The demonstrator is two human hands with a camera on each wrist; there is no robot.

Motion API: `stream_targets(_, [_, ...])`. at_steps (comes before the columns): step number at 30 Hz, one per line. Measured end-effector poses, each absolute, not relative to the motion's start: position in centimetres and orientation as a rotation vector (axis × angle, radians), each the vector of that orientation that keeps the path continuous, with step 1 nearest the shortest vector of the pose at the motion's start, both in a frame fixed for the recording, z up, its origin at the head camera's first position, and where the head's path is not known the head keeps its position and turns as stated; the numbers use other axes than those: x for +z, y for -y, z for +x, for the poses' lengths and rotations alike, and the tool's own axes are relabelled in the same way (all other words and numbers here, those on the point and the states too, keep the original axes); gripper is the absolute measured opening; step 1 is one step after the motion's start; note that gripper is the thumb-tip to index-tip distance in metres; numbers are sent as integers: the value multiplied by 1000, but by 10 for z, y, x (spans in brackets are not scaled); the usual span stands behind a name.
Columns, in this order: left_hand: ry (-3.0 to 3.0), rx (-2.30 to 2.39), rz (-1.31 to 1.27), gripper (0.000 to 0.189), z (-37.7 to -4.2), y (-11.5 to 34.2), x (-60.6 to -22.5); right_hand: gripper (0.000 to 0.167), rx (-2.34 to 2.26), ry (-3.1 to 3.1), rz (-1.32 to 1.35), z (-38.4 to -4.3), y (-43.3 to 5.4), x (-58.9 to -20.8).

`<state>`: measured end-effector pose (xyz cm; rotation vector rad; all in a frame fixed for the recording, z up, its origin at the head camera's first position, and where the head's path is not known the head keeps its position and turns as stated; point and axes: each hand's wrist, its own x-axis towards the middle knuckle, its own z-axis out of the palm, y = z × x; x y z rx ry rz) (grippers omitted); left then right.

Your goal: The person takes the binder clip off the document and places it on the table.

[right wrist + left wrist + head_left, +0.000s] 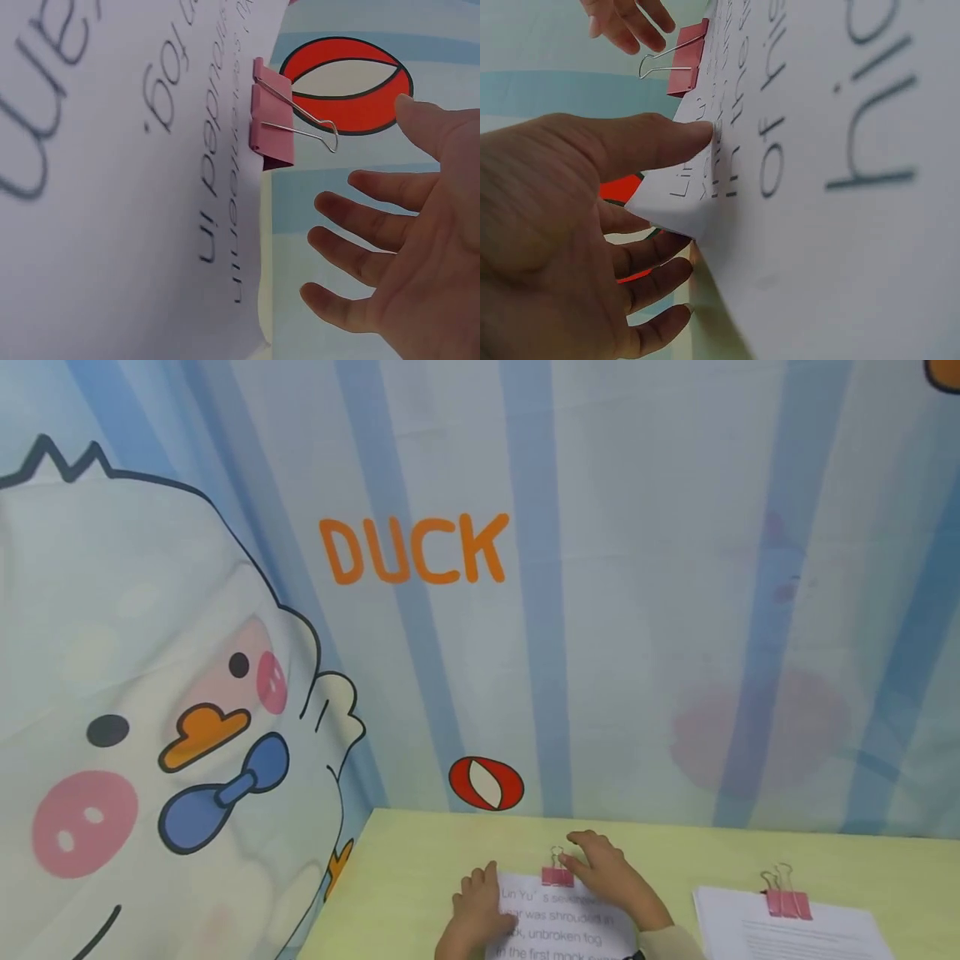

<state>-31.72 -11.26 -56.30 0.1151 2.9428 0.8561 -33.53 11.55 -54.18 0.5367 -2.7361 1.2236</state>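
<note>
A stack of printed paper (558, 935) with large text lies at the front of the table. A pink binder clip (557, 877) grips its top edge, wire handles pointing away. My left hand (477, 912) holds the stack's upper left edge. In the left wrist view, its thumb (667, 141) lies over the printed face and the other fingers are at the corner's underside. My right hand (609, 875) is just right of the clip, fingers spread and apart from the clip in the right wrist view, with nothing in its grasp.
To the right lies a second paper stack (795, 935) with smaller print, held by another pink binder clip (788, 904). The pale yellow table (420, 852) ends at a hanging blue and white curtain (615, 610) with cartoon ducks printed on it.
</note>
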Motion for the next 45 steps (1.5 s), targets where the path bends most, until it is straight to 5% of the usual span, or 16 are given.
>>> stream_targets(21, [-2992,901,134,80,-310,110,-566,18,1222,2768,533,-340,-103,-558])
stream_targets(34, [-2979,887,56,77,-314,109,-563,25,1584,2688,599,-346,-99,-554])
stream_targets(39, [-3004,872,64,74,-314,108,-560,50,1624,2672,459,-349,-99,-551])
stream_targets(45, [-3007,868,14,72,-313,106,-560,49,1632,2686,525,-353,-100,-551])
